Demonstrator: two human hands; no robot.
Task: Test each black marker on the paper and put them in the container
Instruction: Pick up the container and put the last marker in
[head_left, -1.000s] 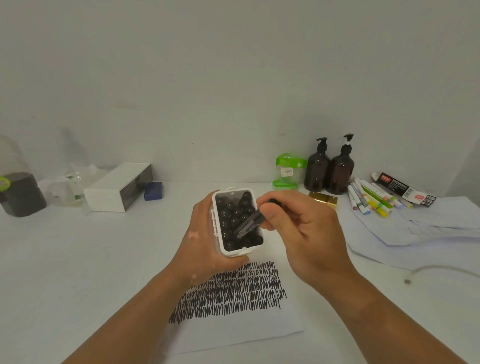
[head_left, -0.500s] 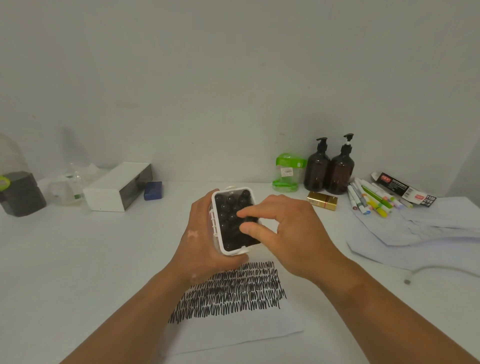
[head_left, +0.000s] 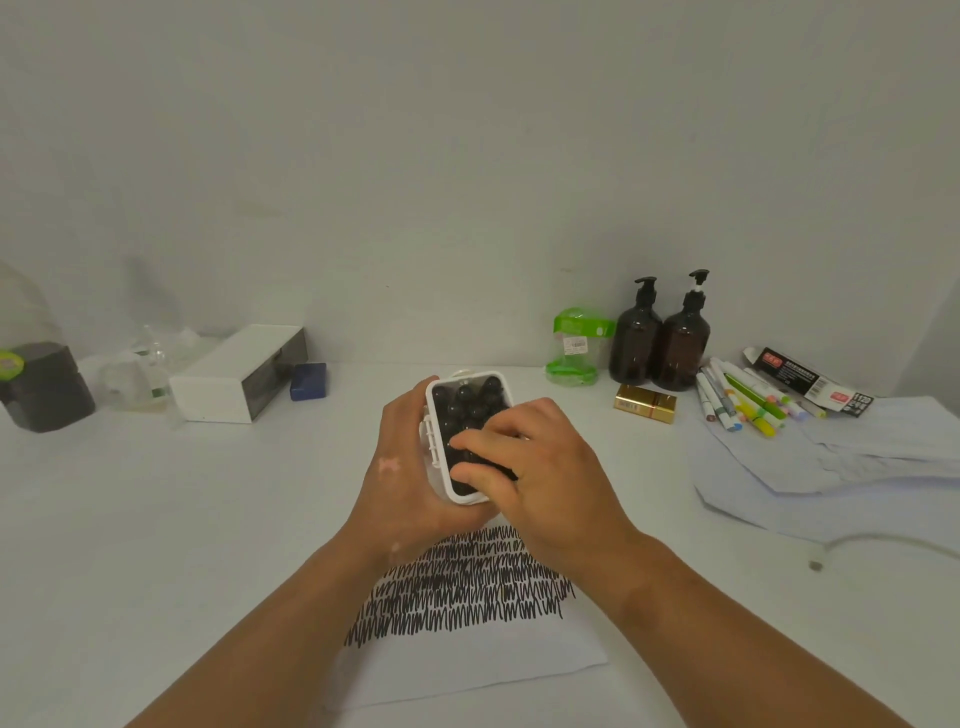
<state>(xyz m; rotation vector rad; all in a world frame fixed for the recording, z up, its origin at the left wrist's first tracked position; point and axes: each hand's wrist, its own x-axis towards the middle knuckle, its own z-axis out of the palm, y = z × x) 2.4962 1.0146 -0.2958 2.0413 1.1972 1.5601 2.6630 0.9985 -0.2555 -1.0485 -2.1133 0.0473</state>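
Observation:
A white rectangular container (head_left: 435, 415) stands tilted toward me, packed with several black markers (head_left: 470, 402) whose round cap ends show. My left hand (head_left: 397, 467) grips the container from its left side and underneath. My right hand (head_left: 535, 467) lies over the container's near right part, with index finger and thumb stretched across the marker ends, pressing on them. No marker is loose in either hand. Below the hands lies a white paper (head_left: 467, 660) covered with rows of black scribbles.
A white box (head_left: 234, 374) and a blue block (head_left: 309, 381) sit at the back left, a dark jar (head_left: 44, 387) at far left. Two brown pump bottles (head_left: 660, 338), a green holder (head_left: 574, 345), a gold box (head_left: 645, 402), coloured markers (head_left: 748, 402) and loose sheets (head_left: 831, 467) fill the right.
One second ago my right hand held a black marker above the container. That marker is now inside, and the right hand has come down flat onto the marker ends.

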